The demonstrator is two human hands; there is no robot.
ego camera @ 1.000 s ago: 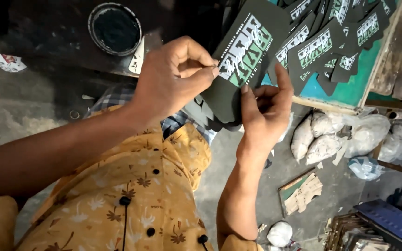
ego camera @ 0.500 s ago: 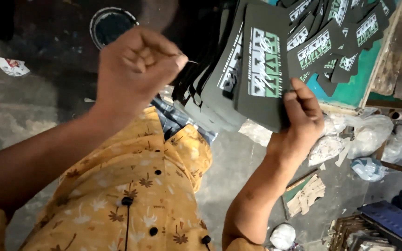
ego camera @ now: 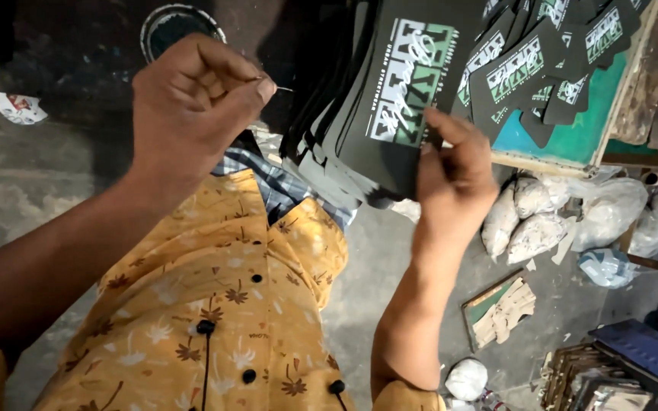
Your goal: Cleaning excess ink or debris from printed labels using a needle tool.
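My right hand (ego camera: 455, 179) grips the lower edge of a stack of black printed cards (ego camera: 390, 99), each with a white and green design, fanned out at the top middle. My left hand (ego camera: 192, 106) is closed at the upper left, apart from the stack, pinching a thin needle or pin (ego camera: 283, 89) between thumb and forefinger. More black printed cards (ego camera: 542, 65) lie spread on a teal framed board (ego camera: 573, 141) at the upper right. My yellow patterned shirt (ego camera: 215, 320) fills the lower left.
A round dark tin (ego camera: 173, 27) sits on the floor at the top left. White filled plastic bags (ego camera: 542, 221) lie under the board. A small frame with paper scraps (ego camera: 500, 308), a white lump (ego camera: 466, 379) and dark stacked frames (ego camera: 634, 369) are at the lower right.
My left hand let go of the cards, pulled left and closed on the thin needle. My right hand shifted its grip and turned the stack more face-on.
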